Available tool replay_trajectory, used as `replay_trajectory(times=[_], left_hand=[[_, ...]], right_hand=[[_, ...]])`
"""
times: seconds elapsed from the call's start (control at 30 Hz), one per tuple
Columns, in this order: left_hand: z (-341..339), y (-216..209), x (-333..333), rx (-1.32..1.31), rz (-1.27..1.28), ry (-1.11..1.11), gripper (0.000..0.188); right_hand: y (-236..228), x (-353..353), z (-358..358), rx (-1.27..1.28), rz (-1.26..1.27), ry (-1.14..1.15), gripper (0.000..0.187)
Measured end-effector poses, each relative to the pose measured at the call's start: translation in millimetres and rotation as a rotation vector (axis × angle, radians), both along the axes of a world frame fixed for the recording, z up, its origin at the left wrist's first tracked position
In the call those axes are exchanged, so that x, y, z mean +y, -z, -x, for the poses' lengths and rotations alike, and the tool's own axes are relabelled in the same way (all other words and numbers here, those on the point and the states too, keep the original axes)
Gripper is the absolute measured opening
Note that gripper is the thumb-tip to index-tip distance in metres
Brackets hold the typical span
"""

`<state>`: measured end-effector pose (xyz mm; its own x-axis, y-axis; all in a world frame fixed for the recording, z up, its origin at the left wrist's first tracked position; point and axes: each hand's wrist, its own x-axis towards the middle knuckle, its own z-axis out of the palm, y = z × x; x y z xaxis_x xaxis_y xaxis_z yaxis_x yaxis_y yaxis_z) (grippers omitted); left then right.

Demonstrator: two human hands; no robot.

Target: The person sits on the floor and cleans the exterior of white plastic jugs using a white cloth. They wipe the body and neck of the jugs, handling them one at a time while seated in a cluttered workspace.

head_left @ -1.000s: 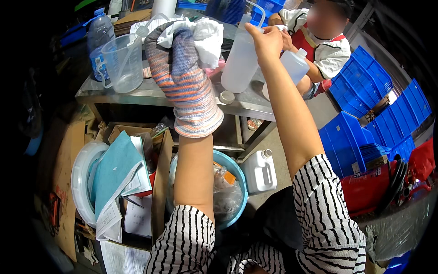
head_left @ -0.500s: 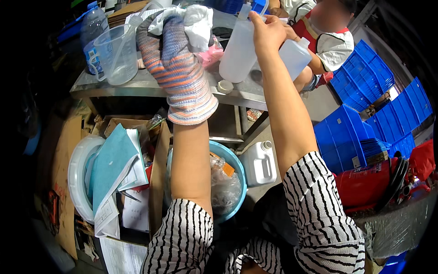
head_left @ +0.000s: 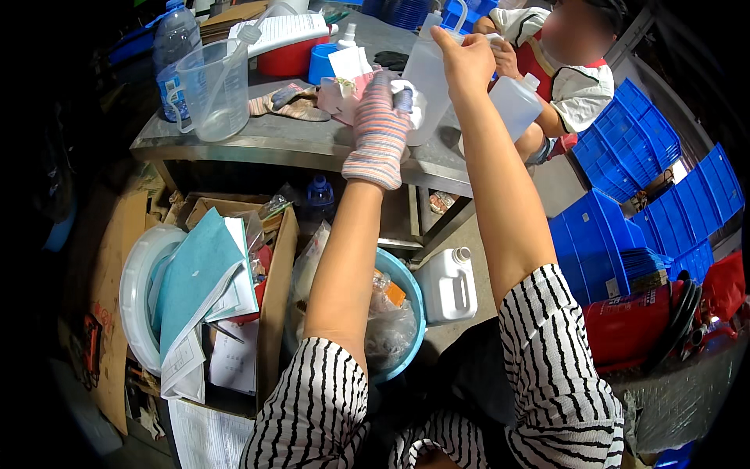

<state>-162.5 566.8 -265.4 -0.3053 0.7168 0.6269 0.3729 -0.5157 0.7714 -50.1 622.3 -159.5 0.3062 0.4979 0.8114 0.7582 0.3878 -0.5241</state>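
Note:
My left hand [head_left: 378, 129], in a striped knitted glove, is closed on a crumpled white cloth [head_left: 419, 106]. The cloth is pressed against the side of a tall translucent wash bottle [head_left: 427, 72]. At the top of that bottle, my bare right hand [head_left: 469, 64] is closed, gripping it near its neck. Pink and white packaging [head_left: 341, 98] lies just left of the glove. A second translucent bottle [head_left: 516, 108] stands beyond my right forearm, near a co-worker's arm. The glove hides part of the wash bottle's lower side.
On the metal table [head_left: 273, 141] are a clear measuring jug [head_left: 215, 98], a water bottle [head_left: 176, 51], another glove [head_left: 295, 102] and a red container [head_left: 293, 59]. Below are a blue basin [head_left: 416, 328], a white jerrycan [head_left: 447, 288] and a cardboard box [head_left: 280, 273]. Blue crates [head_left: 590, 242] stand right.
My left hand has moved right and down with the white cloth, from above the table to the wash bottle's side. The right hand stays at the bottle's top.

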Motion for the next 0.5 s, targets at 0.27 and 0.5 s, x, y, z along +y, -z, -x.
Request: replay_trajectory(times=[0.27,0.5], left_hand=[[3.8,-30.6,-25.4,0.255,0.198,-0.049,0.042],[-14.1,-23.7,-10.9,0.259,0.077,-0.066,0.029]], right_hand=[[-6.4,-18.1,28.0,-0.013,-0.066,-0.001,0.059],[-0.8,-16.4,5.8,-0.05,-0.003,0.006,0.056]])
